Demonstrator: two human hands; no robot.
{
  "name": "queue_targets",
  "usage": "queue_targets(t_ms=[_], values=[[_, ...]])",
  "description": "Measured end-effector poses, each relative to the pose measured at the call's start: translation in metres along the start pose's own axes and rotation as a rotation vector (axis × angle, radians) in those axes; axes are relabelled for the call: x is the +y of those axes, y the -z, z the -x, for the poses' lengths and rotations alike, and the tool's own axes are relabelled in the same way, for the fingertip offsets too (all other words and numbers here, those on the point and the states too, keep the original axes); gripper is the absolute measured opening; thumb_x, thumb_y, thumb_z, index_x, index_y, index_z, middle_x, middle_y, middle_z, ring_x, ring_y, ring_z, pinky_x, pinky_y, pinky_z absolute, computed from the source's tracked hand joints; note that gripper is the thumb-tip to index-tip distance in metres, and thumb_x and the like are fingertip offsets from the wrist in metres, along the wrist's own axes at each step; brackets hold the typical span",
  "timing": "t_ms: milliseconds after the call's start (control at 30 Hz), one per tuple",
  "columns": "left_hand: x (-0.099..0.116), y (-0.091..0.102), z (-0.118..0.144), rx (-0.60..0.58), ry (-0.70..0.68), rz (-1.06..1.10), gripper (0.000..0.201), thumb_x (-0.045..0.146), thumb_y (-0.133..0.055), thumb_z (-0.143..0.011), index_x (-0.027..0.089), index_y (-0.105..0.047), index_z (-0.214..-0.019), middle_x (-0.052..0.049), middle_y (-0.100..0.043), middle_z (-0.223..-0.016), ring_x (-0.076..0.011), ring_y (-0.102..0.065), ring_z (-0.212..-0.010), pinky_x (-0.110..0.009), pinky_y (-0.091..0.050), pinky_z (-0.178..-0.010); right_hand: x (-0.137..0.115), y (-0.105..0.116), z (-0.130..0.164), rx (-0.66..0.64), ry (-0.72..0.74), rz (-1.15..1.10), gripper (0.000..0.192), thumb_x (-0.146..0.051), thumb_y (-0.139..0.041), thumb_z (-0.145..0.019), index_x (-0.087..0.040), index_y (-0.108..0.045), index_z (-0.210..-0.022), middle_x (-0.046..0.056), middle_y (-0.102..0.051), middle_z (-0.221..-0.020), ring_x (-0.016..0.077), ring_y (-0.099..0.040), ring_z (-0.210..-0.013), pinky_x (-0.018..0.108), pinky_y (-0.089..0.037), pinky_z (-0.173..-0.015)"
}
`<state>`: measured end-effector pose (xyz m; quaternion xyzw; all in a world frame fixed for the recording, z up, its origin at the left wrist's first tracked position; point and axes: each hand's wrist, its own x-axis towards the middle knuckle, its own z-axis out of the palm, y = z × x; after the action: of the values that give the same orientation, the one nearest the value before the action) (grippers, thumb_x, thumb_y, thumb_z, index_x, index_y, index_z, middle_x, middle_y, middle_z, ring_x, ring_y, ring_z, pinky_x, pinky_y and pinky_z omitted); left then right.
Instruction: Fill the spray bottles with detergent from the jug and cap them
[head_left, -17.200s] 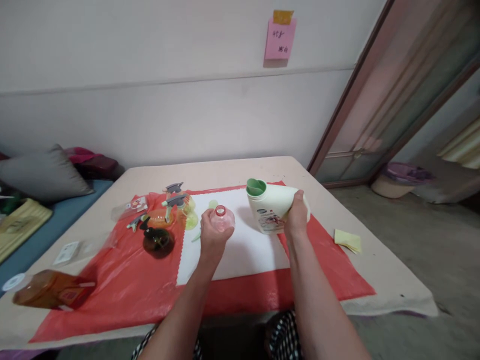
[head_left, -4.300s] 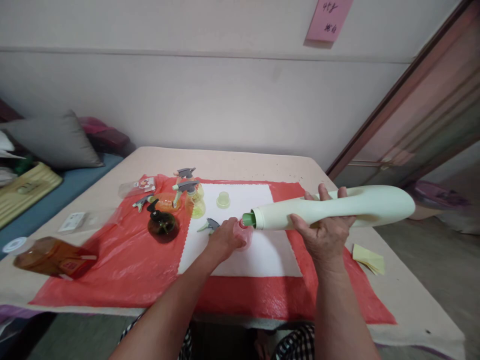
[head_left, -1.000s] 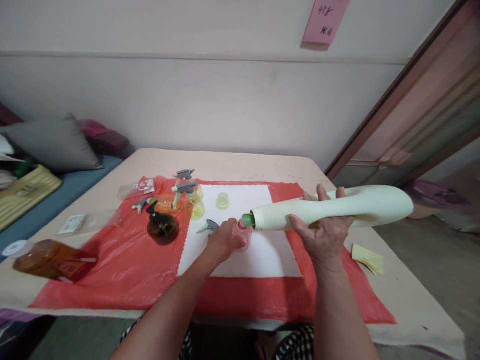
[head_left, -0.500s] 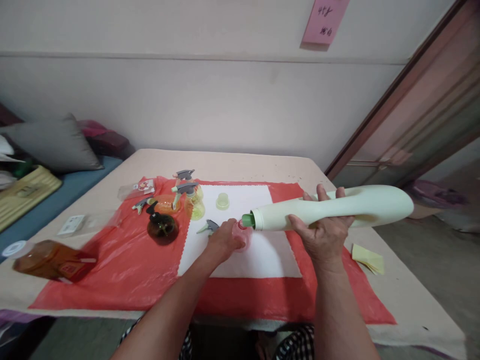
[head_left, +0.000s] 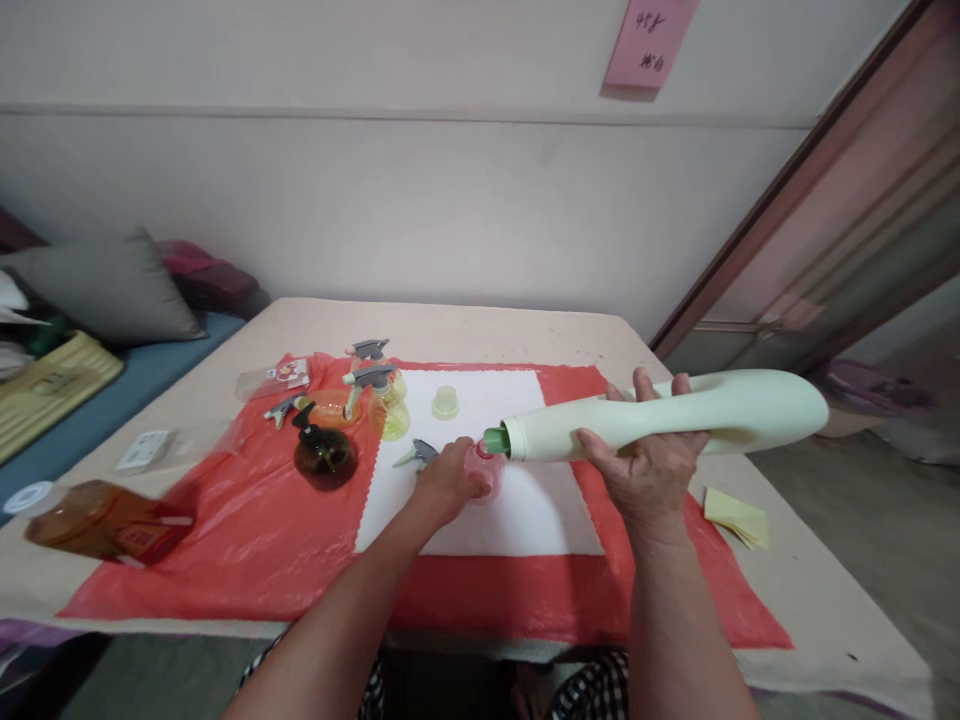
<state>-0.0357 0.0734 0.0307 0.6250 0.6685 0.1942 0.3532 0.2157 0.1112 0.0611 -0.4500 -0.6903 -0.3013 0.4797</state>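
My left hand (head_left: 448,480) is wrapped round a small clear pink bottle (head_left: 486,474) that stands on a white sheet (head_left: 525,530). In my right hand (head_left: 649,465) lies a large pale green jug-like bottle (head_left: 750,408), tipped almost level, with its mouth to the left. Its green spout (head_left: 495,440) meets the pink bottle's neck; whether liquid flows I cannot tell. Just left of my left hand, a grey and green spray trigger head (head_left: 417,453) rests on the sheet. A pale green cap (head_left: 445,402) sits behind the pink bottle.
A red plastic sheet (head_left: 277,560) covers much of the table. To the left are a dark brown pump bottle (head_left: 324,458), an orange spray bottle (head_left: 330,408), a yellow spray bottle (head_left: 394,418) and a large amber bottle (head_left: 97,520). Yellow paper (head_left: 735,515) lies at the right.
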Motion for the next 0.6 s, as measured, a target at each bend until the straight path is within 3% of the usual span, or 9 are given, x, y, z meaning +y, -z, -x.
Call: queue_targets(t_ms=[600], values=[[0.0018, 0.0017, 0.0012, -0.007, 0.005, -0.011, 0.042, 0.034, -0.066, -0.077, 0.028, -0.059, -0.118, -0.005, -0.067, -0.114, -0.0275, -0.065, -0.099, -0.034, -0.047, -0.078, -0.0015, 0.0022, -0.0019, -0.014, -0.004, -0.001, 0.056, -0.057, -0.064, -0.087, -0.013, -0.071, -0.123, 0.018, -0.064, -0.138, 0.0449, -0.044, -0.141, 0.061, -0.035, -0.112]])
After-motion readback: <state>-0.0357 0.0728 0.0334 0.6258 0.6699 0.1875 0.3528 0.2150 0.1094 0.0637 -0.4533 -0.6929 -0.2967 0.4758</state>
